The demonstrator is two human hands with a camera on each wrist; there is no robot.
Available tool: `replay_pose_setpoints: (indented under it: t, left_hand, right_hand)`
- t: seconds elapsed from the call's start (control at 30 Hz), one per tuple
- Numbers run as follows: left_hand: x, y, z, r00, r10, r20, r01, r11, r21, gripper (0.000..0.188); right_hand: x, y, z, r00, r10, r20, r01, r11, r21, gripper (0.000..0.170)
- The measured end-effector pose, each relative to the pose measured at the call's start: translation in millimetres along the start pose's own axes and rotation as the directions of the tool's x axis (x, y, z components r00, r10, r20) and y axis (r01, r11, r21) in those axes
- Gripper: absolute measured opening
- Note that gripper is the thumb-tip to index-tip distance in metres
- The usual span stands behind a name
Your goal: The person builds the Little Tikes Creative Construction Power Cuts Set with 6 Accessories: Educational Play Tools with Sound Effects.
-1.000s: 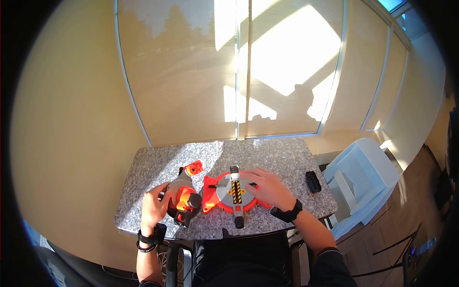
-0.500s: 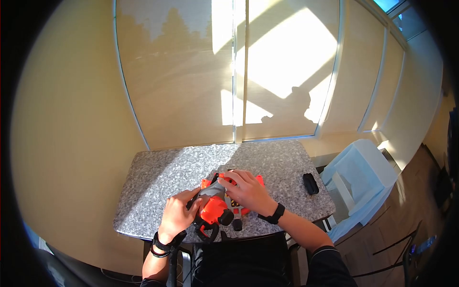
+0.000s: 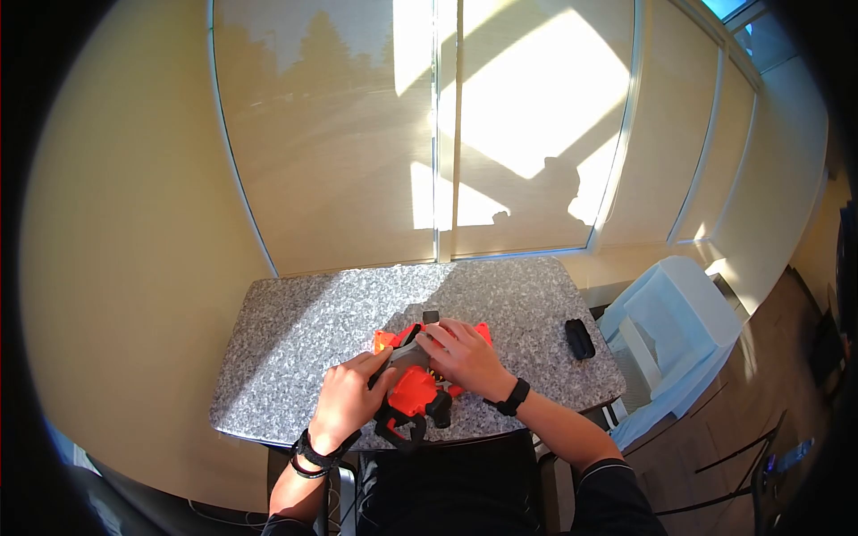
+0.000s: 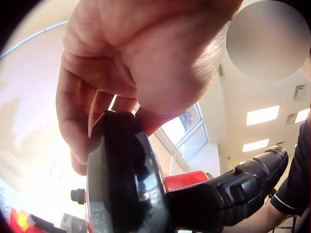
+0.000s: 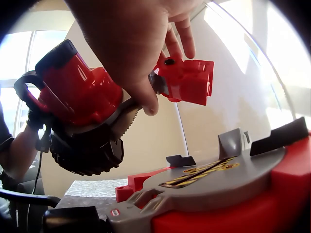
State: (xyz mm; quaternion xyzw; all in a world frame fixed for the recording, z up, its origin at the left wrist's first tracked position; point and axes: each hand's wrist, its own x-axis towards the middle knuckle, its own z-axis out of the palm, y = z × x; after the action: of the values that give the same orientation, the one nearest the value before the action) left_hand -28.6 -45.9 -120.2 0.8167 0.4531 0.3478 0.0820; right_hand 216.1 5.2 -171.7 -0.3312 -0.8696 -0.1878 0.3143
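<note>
A red, grey and black toy miter saw head [image 3: 413, 390] is held above its round grey and red base [image 5: 218, 184]. My left hand [image 3: 349, 399] grips the saw head at its left side, thumb and fingers across the black rounded housing [image 4: 121, 174]. With its thumb by the grey toothed blade [image 5: 125, 121], my right hand [image 3: 471, 359] holds the saw's far end, near the red hinge bracket [image 5: 187, 80]. That bracket hangs above the base, a gap showing between them in the right wrist view. A black loop handle [image 3: 407, 436] points toward my body.
The granite-patterned table [image 3: 295, 348] stands against shaded windows. A black case [image 3: 579, 339] lies near its right edge. Beyond that edge is a chair draped in light blue cloth [image 3: 670, 313]. Black fences [image 5: 282, 136] rise from the base.
The saw head has moved right, from beside the base to over it, in my left hand. My right hand has left the base and taken hold of the saw head's far end.
</note>
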Motion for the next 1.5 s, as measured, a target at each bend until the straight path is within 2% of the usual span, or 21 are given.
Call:
replay_pose_setpoints:
  t: [0.3,0.4,0.47,0.5,0.57,0.67,0.8,0.87,0.93,0.97,1.0,1.07,1.13,1.2,1.3,1.37,1.5]
  left_hand:
    - [7,9,-1,0.999,-0.042,-0.031,0.041,0.998,-0.055,0.036]
    - [9,11,-4,0.996,-0.088,-0.015,0.085,0.985,-0.15,0.037]
    - [9,12,-8,0.99,-0.138,0.022,0.137,0.935,-0.326,0.043]
    - [8,13,-10,0.99,-0.14,0.022,0.14,0.935,-0.326,0.043]
    - [8,15,-12,0.98,-0.197,0.031,0.187,0.858,-0.479,0.048]
    - [4,2,-9,0.975,-0.218,0.049,0.207,0.799,-0.565,0.05]
    - [1,-11,-5,0.974,-0.223,0.047,0.211,0.805,-0.555,0.048]
    - [0,-9,-4,0.965,-0.249,0.086,0.263,0.891,-0.371,0.048]
    - [-5,-16,5,0.958,-0.263,0.112,0.286,0.893,-0.348,0.048]
    - [-10,-30,16,0.964,-0.229,0.133,0.254,0.941,-0.223,0.05]
    - [-12,-37,23,0.967,-0.197,0.158,0.214,0.972,-0.095,0.051]
    - [-15,-32,24,0.961,-0.203,0.185,0.225,0.969,-0.105,0.054]
    - [-22,-45,39,0.94,-0.193,0.28,0.201,0.98,0.003,0.057]
    - [-22,-56,49,0.93,-0.184,0.319,0.206,0.978,-0.036,0.057]
    - [-23,-64,58,0.917,-0.136,0.375,0.16,0.986,-0.035,0.057]
    - [-26,-66,61,0.923,-0.108,0.369,0.116,0.993,0.001,0.056]
    - [-27,-66,60,0.921,-0.111,0.373,0.125,0.992,-0.014,0.054]
  right_hand:
    - [-1,5,0,0.999,0.035,0.022,-0.037,0.993,0.111,0.058]
    - [-3,11,4,0.998,0.066,0.025,-0.069,0.985,0.158,0.06]
    - [-4,14,4,0.997,0.079,0.027,-0.083,0.98,0.179,0.061]
    - [-4,15,4,0.995,0.098,0.035,-0.103,0.976,0.192,0.06]
    - [-2,17,2,0.992,0.115,0.044,-0.122,0.971,0.208,0.06]
    - [3,20,0,0.983,0.186,0.011,-0.181,0.938,0.295,0.057]
    - [9,28,-1,0.967,0.251,-0.036,-0.221,0.905,0.365,0.055]
    - [12,35,2,0.96,0.277,-0.036,-0.242,0.891,0.384,0.054]
    - [14,45,13,0.957,0.285,-0.055,-0.244,0.893,0.379,0.05]
    - [13,49,19,0.948,0.309,-0.073,-0.246,0.86,0.446,0.043]
    - [12,51,23,0.948,0.31,-0.074,-0.246,0.861,0.446,0.043]
    - [9,58,32,0.943,0.314,-0.107,-0.236,0.861,0.45,0.036]
    - [7,64,38,0.941,0.334,-0.063,-0.278,0.863,0.422,0.031]
    - [9,70,45,0.885,0.459,0.078,-0.426,0.733,0.53,0.031]
    - [14,76,50,0.916,0.401,-0.005,-0.34,0.784,0.52,0.03]
    - [10,81,60,0.911,0.413,0.006,-0.36,0.786,0.502,0.03]
    - [10,89,74,0.907,0.421,0.02,-0.368,0.768,0.524,0.03]
